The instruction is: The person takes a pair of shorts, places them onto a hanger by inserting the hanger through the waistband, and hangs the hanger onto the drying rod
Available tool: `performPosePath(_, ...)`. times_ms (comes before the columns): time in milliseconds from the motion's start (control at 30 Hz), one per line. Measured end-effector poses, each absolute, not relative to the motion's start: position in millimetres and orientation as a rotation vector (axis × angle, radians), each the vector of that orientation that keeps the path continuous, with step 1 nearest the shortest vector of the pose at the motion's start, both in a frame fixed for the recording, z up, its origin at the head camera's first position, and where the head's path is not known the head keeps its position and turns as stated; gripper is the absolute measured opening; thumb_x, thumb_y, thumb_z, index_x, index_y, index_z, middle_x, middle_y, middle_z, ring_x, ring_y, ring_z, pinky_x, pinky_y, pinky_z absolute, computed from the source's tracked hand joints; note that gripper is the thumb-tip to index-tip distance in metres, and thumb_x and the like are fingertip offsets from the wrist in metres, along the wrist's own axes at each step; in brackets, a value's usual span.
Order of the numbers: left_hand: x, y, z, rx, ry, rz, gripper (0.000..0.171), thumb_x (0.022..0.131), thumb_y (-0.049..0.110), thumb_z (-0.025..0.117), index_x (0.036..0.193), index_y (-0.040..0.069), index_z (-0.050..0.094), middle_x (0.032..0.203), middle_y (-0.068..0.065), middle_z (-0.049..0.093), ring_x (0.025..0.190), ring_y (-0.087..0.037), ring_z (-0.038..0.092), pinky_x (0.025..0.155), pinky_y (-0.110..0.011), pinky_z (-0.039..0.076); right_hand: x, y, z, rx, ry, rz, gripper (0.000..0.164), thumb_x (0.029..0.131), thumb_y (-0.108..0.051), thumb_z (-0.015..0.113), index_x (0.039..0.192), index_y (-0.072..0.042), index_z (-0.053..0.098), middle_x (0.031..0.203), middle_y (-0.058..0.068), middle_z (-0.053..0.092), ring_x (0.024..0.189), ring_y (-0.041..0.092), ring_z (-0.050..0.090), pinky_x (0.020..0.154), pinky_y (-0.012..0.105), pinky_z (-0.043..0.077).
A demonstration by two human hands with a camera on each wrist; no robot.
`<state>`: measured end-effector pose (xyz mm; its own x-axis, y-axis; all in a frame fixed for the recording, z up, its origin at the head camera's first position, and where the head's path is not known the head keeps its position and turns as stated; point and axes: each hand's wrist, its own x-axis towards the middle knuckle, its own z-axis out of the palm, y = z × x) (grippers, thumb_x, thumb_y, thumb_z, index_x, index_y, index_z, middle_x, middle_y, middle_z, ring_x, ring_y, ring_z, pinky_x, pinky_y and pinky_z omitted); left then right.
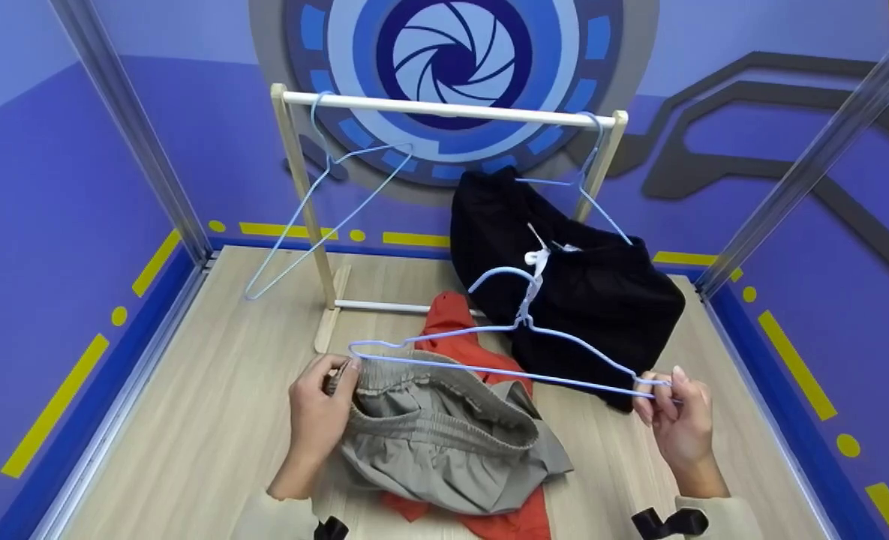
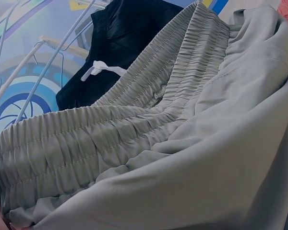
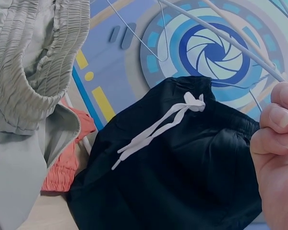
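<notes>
Grey-green shorts [image 1: 452, 480] hang with their elastic waistband spread, and my left hand [image 1: 318, 405] pinches the band's left end. In the left wrist view the gathered waistband [image 2: 62, 143] fills the foreground, with only a bit of that hand at the lower left edge. My right hand [image 1: 678, 420] grips the right end of a light blue wire hanger [image 1: 523, 322], fingers [image 3: 281, 117] curled round the wire. The hanger's hook points up and left. Its left end reaches the waistband beside my left fingertips, and its long bar runs above the waist opening.
A wooden rack [image 1: 452, 110] stands behind. A bare blue hanger [image 1: 292, 223] hangs at its left; at its right, black shorts [image 1: 602, 307] with a white drawstring [image 3: 156, 127] hang on another hanger [image 1: 607, 214]. Red cloth [image 1: 452, 319] lies on the table [image 1: 211, 420] under the grey-green shorts.
</notes>
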<state>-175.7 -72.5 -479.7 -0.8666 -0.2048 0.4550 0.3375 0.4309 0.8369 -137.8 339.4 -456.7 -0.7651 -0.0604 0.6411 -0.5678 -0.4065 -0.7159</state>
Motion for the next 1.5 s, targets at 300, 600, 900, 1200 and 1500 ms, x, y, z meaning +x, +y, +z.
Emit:
performPosePath(300, -167, -71, -460, -0.037, -2.235, -1.521, 0.005, 0.085, 0.007, 0.062, 0.083, 0.006, 0.066, 0.081, -0.002, 0.062, 0.065, -0.012, 0.05, 0.06, -0.02, 0.04, -137, 345, -459, 0.85, -1.451, 2.289, 0.047, 0.093, 0.0, -0.003, 0.051, -0.004, 0.018, 0.05, 0.012, 0.028, 0.045, 0.019, 0.025, 0.038, 0.024, 0.016)
performPosePath(600, -167, -72, -460, -0.034, -2.231, -1.529, 0.006, 0.086, 0.008, 0.061, 0.083, 0.005, 0.066, 0.081, -0.001, 0.062, 0.065, -0.012, 0.05, 0.059, -0.019, 0.04, -136, 350, -461, 0.856, -1.499, 2.279, 0.048, 0.093, 0.001, -0.004, 0.051, -0.004, 0.019, 0.05, 0.011, 0.028, 0.044, 0.018, 0.023, 0.039, 0.024, 0.016)
performPosePath(900, -180, -77, -488, -0.055, -2.223, -1.48, 0.007, 0.086, 0.021, 0.063, 0.081, 0.016, 0.067, 0.079, 0.005, 0.061, 0.063, -0.01, 0.047, 0.059, -0.021, 0.038, -136, 351, -460, 0.869, -1.54, 2.261, 0.047, 0.092, 0.004, -0.002, 0.051, -0.004, 0.019, 0.049, 0.01, 0.027, 0.043, 0.018, 0.022, 0.039, 0.023, 0.016)
performPosePath(1200, -180, -79, -492, -0.134, -2.24, -1.413, 0.01, 0.086, 0.032, 0.062, 0.082, 0.023, 0.065, 0.08, 0.011, 0.059, 0.064, -0.007, 0.046, 0.059, -0.019, 0.037, -137, 351, -460, 0.863, -1.65, 2.205, 0.047, 0.092, 0.005, 0.0, 0.05, -0.005, 0.02, 0.049, 0.01, 0.027, 0.043, 0.017, 0.023, 0.039, 0.022, 0.018)
performPosePath(1500, -178, -76, -490, -0.177, -2.257, -1.338, 0.009, 0.084, 0.032, 0.064, 0.083, 0.023, 0.065, 0.081, 0.012, 0.059, 0.068, -0.006, 0.049, 0.062, -0.021, 0.038, -137, 344, -452, 0.894, -1.666, 2.204, 0.047, 0.091, 0.009, 0.004, 0.049, -0.004, 0.022, 0.048, 0.01, 0.028, 0.042, 0.017, 0.022, 0.037, 0.021, 0.018)
